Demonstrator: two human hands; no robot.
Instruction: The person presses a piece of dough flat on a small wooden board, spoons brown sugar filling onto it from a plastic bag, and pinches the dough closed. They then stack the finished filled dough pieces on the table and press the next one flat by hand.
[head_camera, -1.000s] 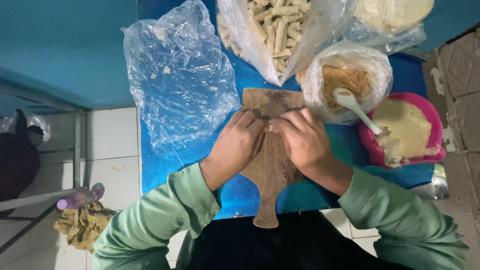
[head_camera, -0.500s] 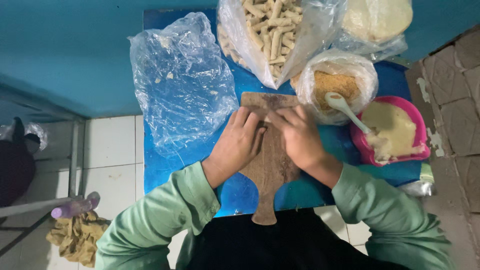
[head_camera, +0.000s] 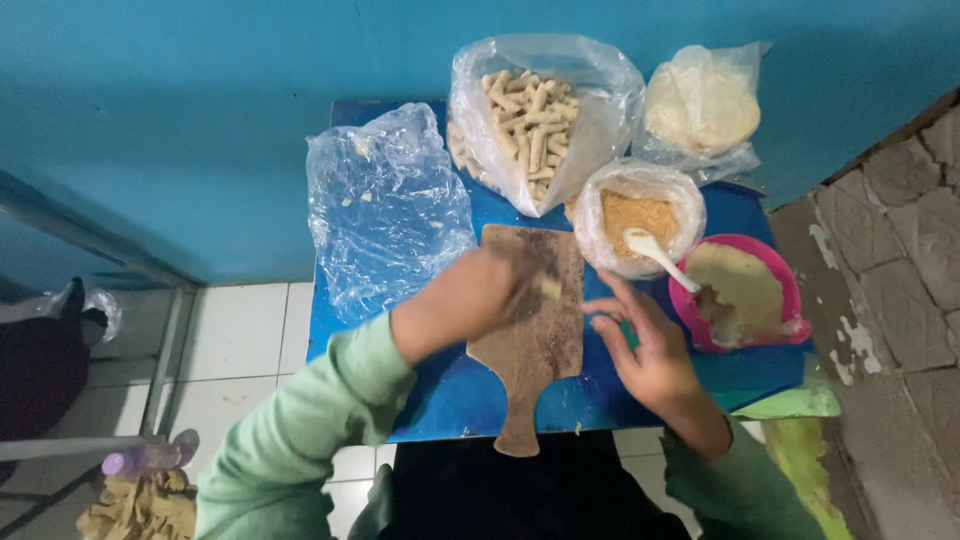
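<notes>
- While your left hand (head_camera: 480, 300), blurred, seems to pinch a small roll (head_camera: 548, 288) mid-frame, grip unclear, the board (head_camera: 535, 330) runs top-to-bottom beneath.
- Your right hand (head_camera: 645, 350) lies open, lower right, touching nothing.

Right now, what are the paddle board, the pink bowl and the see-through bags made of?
Paddle board: looks like wood, matte brown, worn and stained. Pink bowl: probably plastic, with a smooth bright rim. Empty bag: thin clear plastic film, crinkled and shiny.
</notes>
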